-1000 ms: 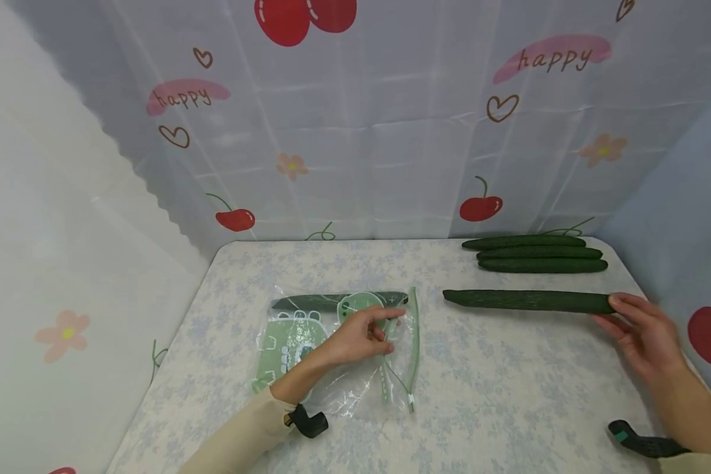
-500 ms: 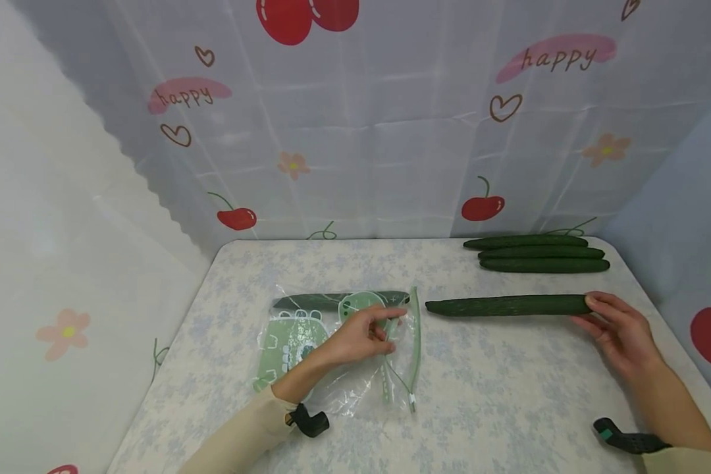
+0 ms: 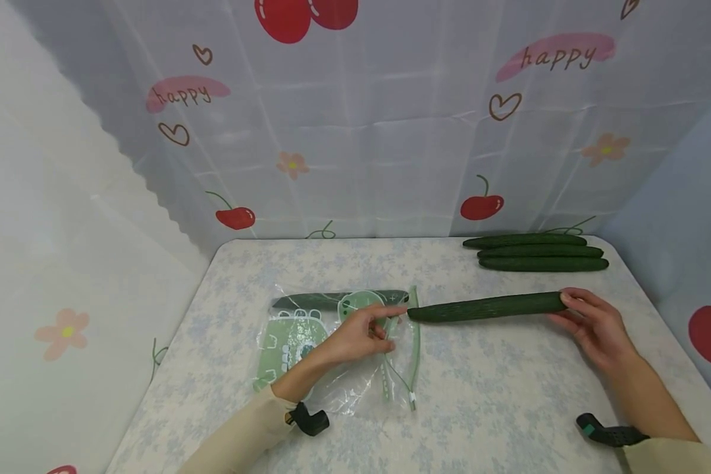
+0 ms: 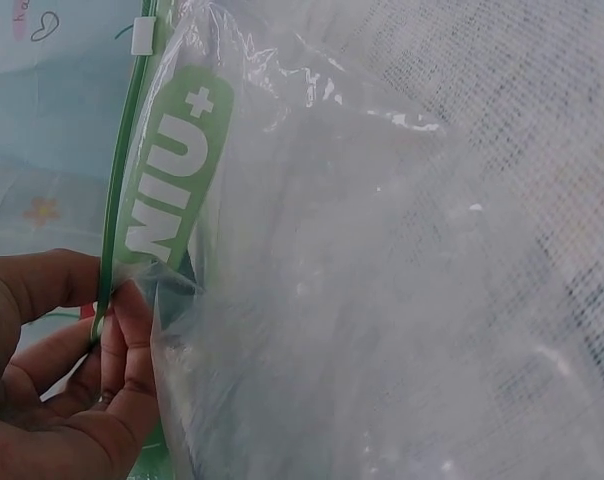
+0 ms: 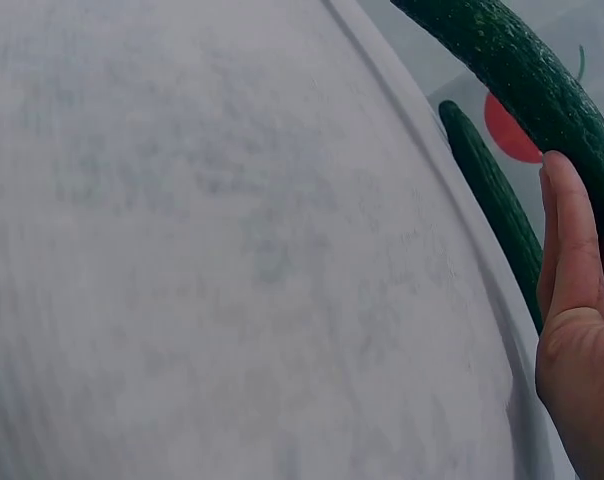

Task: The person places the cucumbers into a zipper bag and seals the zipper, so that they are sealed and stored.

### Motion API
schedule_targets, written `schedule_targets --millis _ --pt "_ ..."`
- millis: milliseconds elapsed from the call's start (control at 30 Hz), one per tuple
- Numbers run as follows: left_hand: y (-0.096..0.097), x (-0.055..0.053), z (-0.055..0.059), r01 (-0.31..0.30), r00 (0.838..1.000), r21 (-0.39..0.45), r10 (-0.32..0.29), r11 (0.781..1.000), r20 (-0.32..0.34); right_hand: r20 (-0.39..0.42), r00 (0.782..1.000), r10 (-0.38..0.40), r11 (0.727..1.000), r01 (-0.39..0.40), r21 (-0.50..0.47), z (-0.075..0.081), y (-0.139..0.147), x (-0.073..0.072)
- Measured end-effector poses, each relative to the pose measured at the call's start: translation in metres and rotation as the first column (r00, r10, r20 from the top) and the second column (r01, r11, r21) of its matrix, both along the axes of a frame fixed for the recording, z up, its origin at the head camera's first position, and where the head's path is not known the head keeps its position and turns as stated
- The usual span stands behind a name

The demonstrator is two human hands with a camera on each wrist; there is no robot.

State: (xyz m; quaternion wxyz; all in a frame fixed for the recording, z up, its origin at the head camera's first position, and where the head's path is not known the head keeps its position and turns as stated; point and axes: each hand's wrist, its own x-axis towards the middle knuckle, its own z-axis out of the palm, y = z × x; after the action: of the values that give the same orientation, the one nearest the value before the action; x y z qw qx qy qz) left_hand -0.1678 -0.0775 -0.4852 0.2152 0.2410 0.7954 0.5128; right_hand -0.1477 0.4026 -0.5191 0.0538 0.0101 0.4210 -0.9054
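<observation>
A clear slider zip bag with green print lies on the table, with one cucumber inside it. My left hand is at the bag's mouth; in the left wrist view its fingers hold the green zip edge. The white slider sits farther along that edge. My right hand grips the right end of another cucumber. This cucumber's left tip overlaps the bag's mouth, close by the left fingertips. In the right wrist view, the right hand has its fingers along the cucumber.
Three more cucumbers lie side by side at the back right of the table. A patterned curtain rises behind the table's back edge, with more sheeting on the left and right sides.
My right hand has moved left with its cucumber, whose tip has come from right of the bag to its mouth. The left hand and bag have stayed in place.
</observation>
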Motion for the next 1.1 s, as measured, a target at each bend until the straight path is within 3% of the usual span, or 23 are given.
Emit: schedule_targets --millis 300,867,1100 --pt "0.002 0.001 0.000 -0.013 1.000 -0.011 0.012 1.000 -0.007 -0.011 1.000 0.018 0.997 -0.017 0.073 0.000 -0.025 -0.009" --pt "0.003 0.000 -0.003 -0.012 1.000 -0.002 0.012 1.000 -0.011 0.054 0.995 0.082 0.988 -0.088 0.129 -0.002 -0.072 -0.018" --pt "0.002 -0.001 -0.002 -0.017 1.000 -0.013 0.016 1.000 -0.018 0.071 0.990 0.120 0.986 -0.127 0.105 -0.003 -0.088 -0.024"
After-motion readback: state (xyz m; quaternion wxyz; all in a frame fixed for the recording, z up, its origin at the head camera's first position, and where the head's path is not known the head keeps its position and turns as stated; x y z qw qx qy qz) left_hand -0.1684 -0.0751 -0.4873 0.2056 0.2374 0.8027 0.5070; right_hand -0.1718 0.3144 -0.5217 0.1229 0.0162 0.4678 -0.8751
